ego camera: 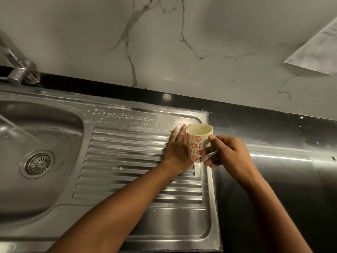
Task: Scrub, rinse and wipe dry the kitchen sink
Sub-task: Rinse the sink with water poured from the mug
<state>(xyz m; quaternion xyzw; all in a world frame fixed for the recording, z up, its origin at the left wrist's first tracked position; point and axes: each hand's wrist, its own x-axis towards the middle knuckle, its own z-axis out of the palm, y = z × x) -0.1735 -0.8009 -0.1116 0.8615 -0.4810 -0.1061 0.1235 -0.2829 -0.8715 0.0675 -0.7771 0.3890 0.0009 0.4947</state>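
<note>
Roughly mid-task, by the look of it. Sink [60, 196] fills the left and centre of the frame; bowl at left, ribbed drainboard [127, 161] in the middle. White suds [127, 115] sit in beads along the back ledge above the ribs, so scrubbing looks done or nearly so there and rinsing not finished. Water stream [16, 130] falls into the bowl from the tap [18, 70] at upper left. Metal is wet and streaked; no drying cloth in view, wipe-down not begun.

Left hand [176, 152] lies flat on the drainboard's upper right corner, fingers straight, pressing. Something wiry shows at the fingertips; can't tell if it's a scourer. Right hand [229, 152], just beside, grasps a flowered mug [197, 141] by its handle, lifted over the sink's right edge; likely a rinse pour.

Dark counter [273, 179] at right; marble wall [182, 42] above.
</note>
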